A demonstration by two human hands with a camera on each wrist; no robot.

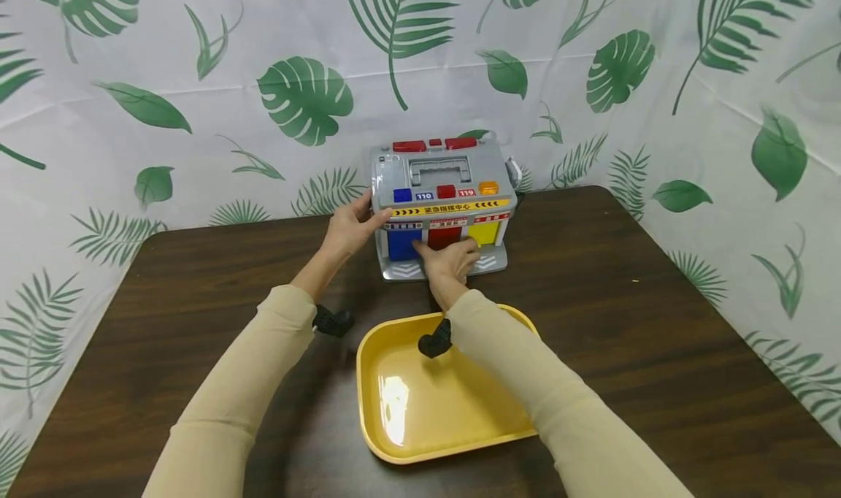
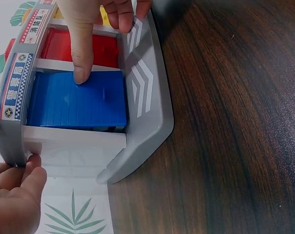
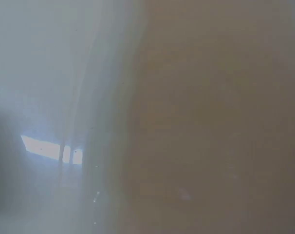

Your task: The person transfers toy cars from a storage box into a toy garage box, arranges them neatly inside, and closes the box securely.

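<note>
A grey toy garage (image 1: 388,166) with a carry handle stands at the back of the table. Along its front are a blue door (image 2: 64,102), a red door (image 2: 60,46) and a yellow door (image 1: 484,233). My left hand (image 1: 348,228) holds the garage's left front corner, fingers hooked under the roof edge in the left wrist view. My right hand (image 1: 450,261) is in front of the doors, its straight thumb (image 2: 82,53) pressing the blue door near its edge. The other right fingers hang by the red and yellow doors. The right wrist view is a blur.
A yellow tray (image 1: 365,403) lies on the dark wooden table (image 1: 197,337) under my right forearm, near the front. Behind the garage hangs a white cloth (image 1: 223,169) with green leaves. A grey ramp (image 2: 155,105) with white arrows juts out before the doors.
</note>
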